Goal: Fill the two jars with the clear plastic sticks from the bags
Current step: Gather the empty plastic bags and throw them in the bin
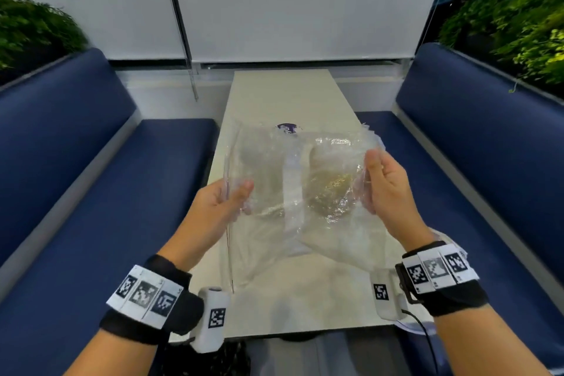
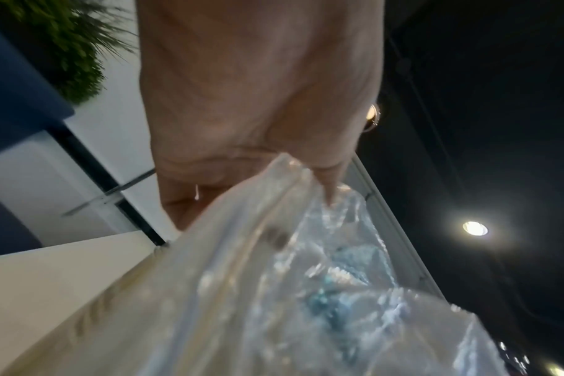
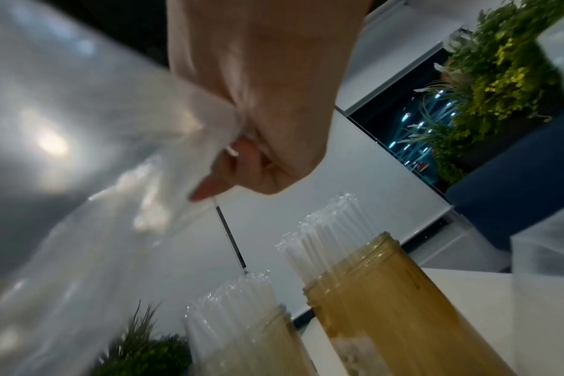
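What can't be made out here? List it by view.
- Head view: the two jars are only a hazy amber shape behind the plastic bag held up by the left hand and right hand.
- Left wrist view: the bag's contents are blurred.
- Right wrist view: jar bases are cut off by the bottom edge.

The head camera is looking forward and down along the long cream tabletop (image 1: 283,91); both wrist cameras are looking up close along the palms, sharing the crinkled clear plastic bag (image 1: 293,180).

Head view bright, even, edges bowed; wrist views motion-blurred, ceiling lamp (image 2: 474,228) flaring, glare thru plastic bag (image 3: 81,152).
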